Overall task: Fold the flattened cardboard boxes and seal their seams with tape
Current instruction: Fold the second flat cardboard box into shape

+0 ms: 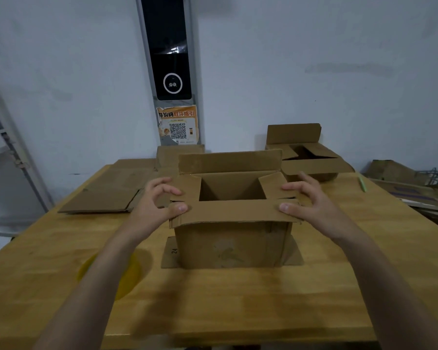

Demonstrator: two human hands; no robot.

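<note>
On the wooden table (pixel 238 299) in front of me stands the cardboard box (pixel 232 245), upright and near the middle, with its top not yet closed. My left hand (pixel 159 198) is at its left top corner and my right hand (pixel 311 198) at its right top corner. Each hand is bent like a claw: the thumb lies flat on the near flap (pixel 233 210), which is folded down level, and the curled fingers come over a short side flap and bear on it with their tips. The far flap (pixel 229 161) stands up behind the opening, and the inside of the box shows dark between the flaps. Bottom flaps stick out flat on the table at both sides of the base.

To my left lies a stack of flattened boxes (pixel 106 195). At the back right sits a second box (pixel 310 160), its flaps partly folded in, and just beside it lies a green pen (pixel 362 183). Behind my left forearm is a yellowish round shape (pixel 106 271) — too blurred to name.
</note>
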